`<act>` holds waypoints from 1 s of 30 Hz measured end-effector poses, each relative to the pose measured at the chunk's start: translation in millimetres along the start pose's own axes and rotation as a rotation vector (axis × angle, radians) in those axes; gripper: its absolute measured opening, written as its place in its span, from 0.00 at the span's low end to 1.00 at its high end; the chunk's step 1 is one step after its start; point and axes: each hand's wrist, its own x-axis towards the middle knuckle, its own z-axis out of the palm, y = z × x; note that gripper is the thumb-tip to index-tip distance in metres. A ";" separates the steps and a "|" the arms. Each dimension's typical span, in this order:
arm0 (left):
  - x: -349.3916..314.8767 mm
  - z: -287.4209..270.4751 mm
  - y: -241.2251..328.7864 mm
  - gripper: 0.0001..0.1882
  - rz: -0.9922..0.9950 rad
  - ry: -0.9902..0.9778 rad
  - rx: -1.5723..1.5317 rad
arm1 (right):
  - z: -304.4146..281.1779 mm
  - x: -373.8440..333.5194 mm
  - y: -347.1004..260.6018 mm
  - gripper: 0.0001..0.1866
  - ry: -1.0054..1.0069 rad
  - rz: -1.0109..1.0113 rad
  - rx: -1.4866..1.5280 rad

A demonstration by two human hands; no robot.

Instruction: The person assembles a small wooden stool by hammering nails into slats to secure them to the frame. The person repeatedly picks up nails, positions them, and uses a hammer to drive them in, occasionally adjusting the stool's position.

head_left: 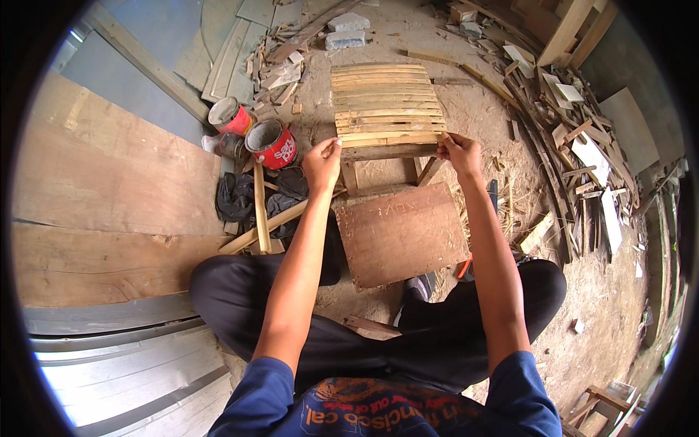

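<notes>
The work in hand is a low stand of rough wood topped with narrow, pale yellow-brown slats (388, 98), which sits on the dusty earthen floor (386, 40) straight ahead of the person, beyond a reddish-brown rectangular wooden panel (402, 234). The slats lie side by side from the far edge almost to the near one, with thin dark gaps between several of them, so the top looks mostly covered. The nearest strip, a pale yellow slat (393, 137), lies along the front above a darker wooden rail (389, 152); it appears to be the part still being settled. Whether it, or any other slat, is fastened cannot be told from here.

Both arms reach forward, nearly straight and roughly parallel, over the bent knees. The left hand (322, 164) pinches the left end of the pale yellow slat between thumb and fingers, its back turned upward. The right hand (461, 155) takes the right end in a similar narrow pinch, its fingers curled at the corner and partly hidden. The two sit almost level, spanning the stand's whole width.
</notes>
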 end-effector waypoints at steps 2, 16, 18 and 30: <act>-4.6 3.5 -1.3 0.13 0.013 0.041 0.003 | 1.3 -0.8 0.4 0.18 0.029 -0.025 -0.045; -16.1 9.8 -2.3 0.09 0.019 0.084 -0.067 | -9.9 -1.3 22.4 0.14 0.229 -0.055 -0.255; -16.4 8.7 -1.3 0.07 0.047 0.086 -0.036 | -5.3 -3.7 27.0 0.14 0.232 -0.082 -0.183; -13.9 4.1 -1.4 0.07 -0.002 0.060 -0.050 | -1.8 -17.7 19.4 0.14 0.194 -0.088 -0.065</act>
